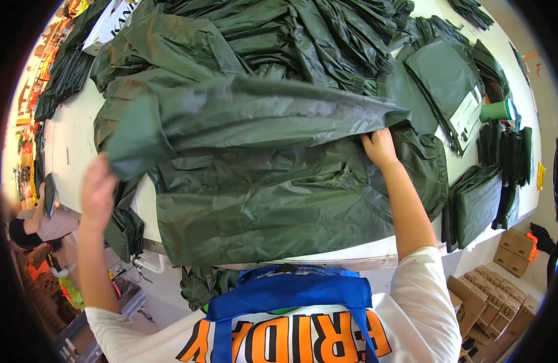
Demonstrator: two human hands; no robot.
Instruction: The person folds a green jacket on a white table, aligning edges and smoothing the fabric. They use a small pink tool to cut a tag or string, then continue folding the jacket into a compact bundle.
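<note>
A dark green, shiny rain garment (249, 124) is stretched between my two hands, its upper layer lifted in a long billow. At the left, my left hand (99, 190) is closed on a corner of the cloth; motion blurs both. My right hand (380, 148) grips the cloth's edge at the right, its fingertips partly hidden in the fold. Beneath the raised layer, a wide dark green panel (261, 224) lies spread over the near part of the table and hangs close to its front edge.
A large heap of dark green garments (303, 36) covers the far side of the white table (70, 145). Folded green garments (442, 78) and black-green bundles (472, 199) lie at the right, near a green roll (496, 110). Cardboard boxes (493, 302) stand lower right. Another person (34, 227) works far left.
</note>
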